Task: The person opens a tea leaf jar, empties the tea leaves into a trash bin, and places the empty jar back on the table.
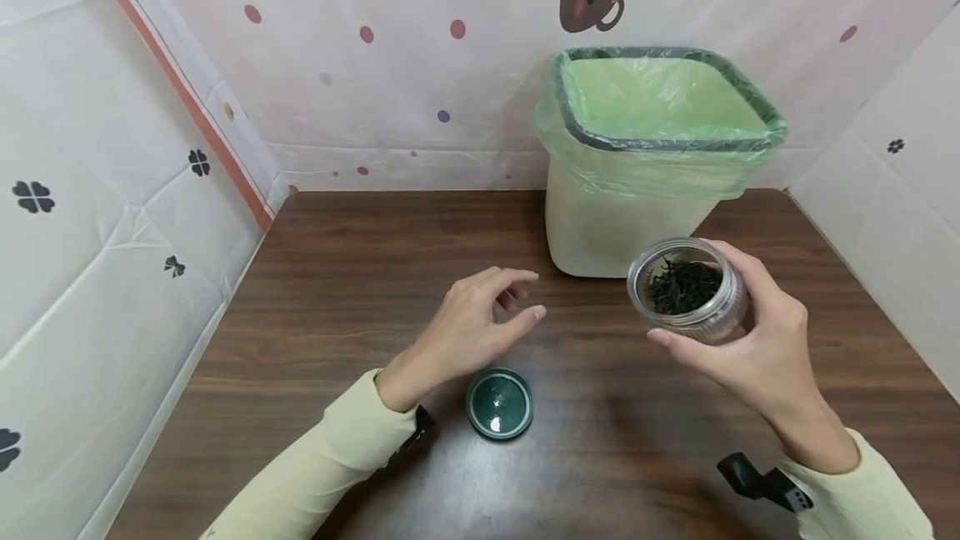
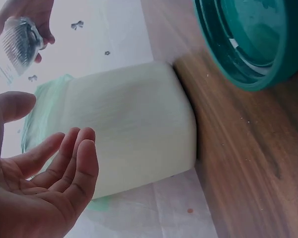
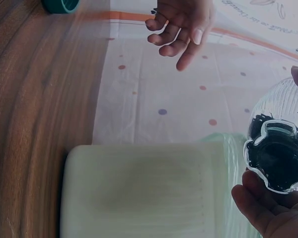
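My right hand (image 1: pixel 761 340) grips a clear ribbed glass jar (image 1: pixel 723 315) by its side, above the table in front of the bin. Dark, dry, twisted strands like loose tea leaves (image 1: pixel 684 287) lie inside the jar, whose open mouth tips towards the head camera. In the right wrist view the jar's lobed base (image 3: pixel 278 156) shows, with fingers around it. My left hand (image 1: pixel 472 319) hovers over the table with loosely bent fingers and nothing in them. Just below it a round dark green lid (image 1: pixel 499 403) rests on the table, its hollow side up in the left wrist view.
A cream bin (image 1: pixel 600 227) with a green plastic liner (image 1: pixel 667 165) folded over its rim stands at the table's back right. The brown wooden table (image 1: pixel 360 273) meets patterned white sheets (image 1: pixel 420 73) at the back and both sides.
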`<state>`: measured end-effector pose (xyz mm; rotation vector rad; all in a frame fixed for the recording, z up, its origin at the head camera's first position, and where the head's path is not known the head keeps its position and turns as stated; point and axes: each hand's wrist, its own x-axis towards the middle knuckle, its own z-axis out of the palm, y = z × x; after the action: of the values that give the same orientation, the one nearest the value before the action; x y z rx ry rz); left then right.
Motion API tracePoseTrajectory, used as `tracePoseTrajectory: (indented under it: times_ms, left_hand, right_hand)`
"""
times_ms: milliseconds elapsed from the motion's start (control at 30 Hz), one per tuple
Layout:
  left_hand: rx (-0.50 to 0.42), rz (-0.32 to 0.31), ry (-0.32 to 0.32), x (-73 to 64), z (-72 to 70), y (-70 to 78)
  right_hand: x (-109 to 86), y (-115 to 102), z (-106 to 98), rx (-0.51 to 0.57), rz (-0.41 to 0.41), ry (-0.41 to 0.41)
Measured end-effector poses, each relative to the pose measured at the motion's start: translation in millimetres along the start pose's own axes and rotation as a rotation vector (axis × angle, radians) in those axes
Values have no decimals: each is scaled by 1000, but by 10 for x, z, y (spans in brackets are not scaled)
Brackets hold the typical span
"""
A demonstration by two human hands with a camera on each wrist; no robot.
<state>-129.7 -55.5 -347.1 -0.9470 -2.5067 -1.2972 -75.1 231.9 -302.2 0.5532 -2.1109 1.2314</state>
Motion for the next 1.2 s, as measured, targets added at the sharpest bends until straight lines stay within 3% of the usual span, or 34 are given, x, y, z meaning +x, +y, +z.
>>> tracePoseTrajectory:
  times_ms: [333, 1200]
  left_hand:
    - [-24, -18, 2, 79, -4, 28]
    - [-78, -31, 39, 251, -45, 80]
  right_hand:
    - [19, 70, -66, -12, 31, 28]
    - [168, 80, -191, -44, 19, 90]
